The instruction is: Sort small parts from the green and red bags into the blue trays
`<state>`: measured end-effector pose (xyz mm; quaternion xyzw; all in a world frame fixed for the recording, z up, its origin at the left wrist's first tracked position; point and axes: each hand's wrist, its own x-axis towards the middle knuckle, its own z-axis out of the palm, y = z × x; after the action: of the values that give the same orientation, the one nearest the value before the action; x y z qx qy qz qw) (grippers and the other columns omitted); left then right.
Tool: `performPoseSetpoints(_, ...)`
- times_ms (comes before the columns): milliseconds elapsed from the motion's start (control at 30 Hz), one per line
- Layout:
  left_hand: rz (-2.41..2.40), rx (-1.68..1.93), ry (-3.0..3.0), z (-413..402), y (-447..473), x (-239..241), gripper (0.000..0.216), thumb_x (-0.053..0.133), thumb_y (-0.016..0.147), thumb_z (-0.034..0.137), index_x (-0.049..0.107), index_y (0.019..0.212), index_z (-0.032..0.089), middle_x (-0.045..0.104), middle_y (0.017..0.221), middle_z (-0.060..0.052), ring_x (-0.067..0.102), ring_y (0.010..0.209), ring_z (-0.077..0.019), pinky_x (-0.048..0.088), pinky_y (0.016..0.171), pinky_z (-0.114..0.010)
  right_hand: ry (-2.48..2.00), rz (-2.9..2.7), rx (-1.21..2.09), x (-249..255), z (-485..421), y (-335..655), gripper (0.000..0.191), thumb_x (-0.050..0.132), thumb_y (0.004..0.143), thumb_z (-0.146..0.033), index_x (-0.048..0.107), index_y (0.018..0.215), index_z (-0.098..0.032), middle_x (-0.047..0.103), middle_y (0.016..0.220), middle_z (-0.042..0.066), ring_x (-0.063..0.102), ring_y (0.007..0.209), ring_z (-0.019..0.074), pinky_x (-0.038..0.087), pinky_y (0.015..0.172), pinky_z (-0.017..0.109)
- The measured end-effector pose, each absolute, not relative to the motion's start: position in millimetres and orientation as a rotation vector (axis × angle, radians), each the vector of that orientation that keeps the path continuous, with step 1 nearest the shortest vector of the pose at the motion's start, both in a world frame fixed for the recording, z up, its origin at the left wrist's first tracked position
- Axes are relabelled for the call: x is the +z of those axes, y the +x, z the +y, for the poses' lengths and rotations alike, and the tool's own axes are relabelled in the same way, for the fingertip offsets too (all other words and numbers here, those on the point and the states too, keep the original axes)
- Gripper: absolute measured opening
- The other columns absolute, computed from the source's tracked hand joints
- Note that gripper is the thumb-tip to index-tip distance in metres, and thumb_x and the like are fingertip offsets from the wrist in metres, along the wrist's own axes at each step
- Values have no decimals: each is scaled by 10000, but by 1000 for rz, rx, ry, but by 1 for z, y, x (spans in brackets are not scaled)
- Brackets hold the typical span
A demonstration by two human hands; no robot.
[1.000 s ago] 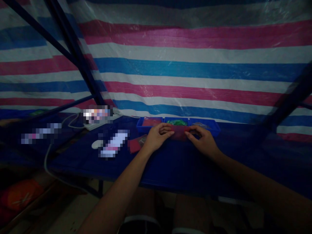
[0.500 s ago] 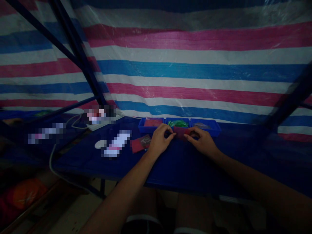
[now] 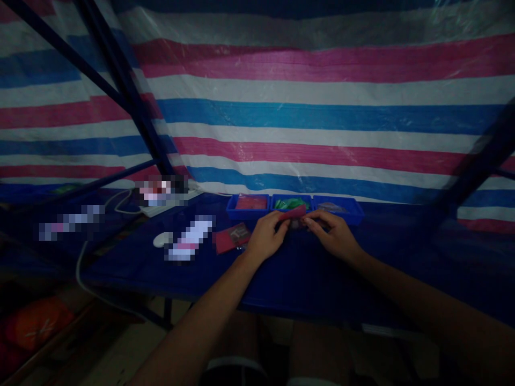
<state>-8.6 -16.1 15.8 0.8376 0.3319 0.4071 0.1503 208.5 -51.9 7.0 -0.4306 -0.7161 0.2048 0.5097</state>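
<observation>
My left hand (image 3: 265, 238) and my right hand (image 3: 332, 233) meet over a dark blue table (image 3: 281, 273), both pinching a small dark red pouch (image 3: 292, 214) held between them. The pouch looks tilted, its left end gripped by the left fingers. Just behind the hands stand three blue trays in a row: one with red pieces (image 3: 248, 203), one with green pieces (image 3: 293, 203), and one with pale pieces (image 3: 338, 206). Another dark red pouch (image 3: 231, 237) lies flat on the table left of my left hand.
A striped pink, white and blue tarp (image 3: 306, 107) hangs right behind the table. Dark metal poles (image 3: 120, 86) slant at left. A small white round object (image 3: 162, 239), a white power strip (image 3: 161, 206) and a cable (image 3: 80, 262) lie at left. An orange thing (image 3: 36, 324) sits on the floor.
The red pouch between my hands has turned from flat to tilted, and both hands have shifted slightly nearer to me and lower on the table.
</observation>
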Motion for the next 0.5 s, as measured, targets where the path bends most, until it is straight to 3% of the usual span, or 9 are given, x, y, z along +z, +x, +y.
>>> performPoseSetpoints(100,1083,1209,2363,-15,-10,17,227,564,990,300,696,1139,191,732,1031,-61,670,919,-215,508,834,-342,-1088,-1672,406,6,-49,212,237,581,971,-428,714,997,-234,731,980,62,701,879,228,570,791,372)
performPoseSetpoints(300,1145,948,2376,-14,-11,14,322,664,920,326,659,1214,196,752,994,-50,693,858,-226,517,758,-333,-1124,-1571,375,0,-42,212,245,695,888,-438,657,1010,-228,702,1036,71,690,800,206,583,757,373)
performPoseSetpoints(433,989,921,2381,-15,-9,13,348,676,910,301,628,1245,221,746,1084,-44,701,922,-225,534,822,-341,-1026,-1553,490,-3,-41,210,420,769,825,-408,605,1173,-238,689,1149,86,708,935,228,603,819,376)
performPoseSetpoints(500,935,921,2365,-15,-8,12,398,682,905,286,593,1289,235,739,1097,-42,702,920,-220,542,832,-346,-1003,-1618,574,-4,-41,210,347,734,856,-390,633,1151,-238,712,1096,74,716,960,233,603,854,385)
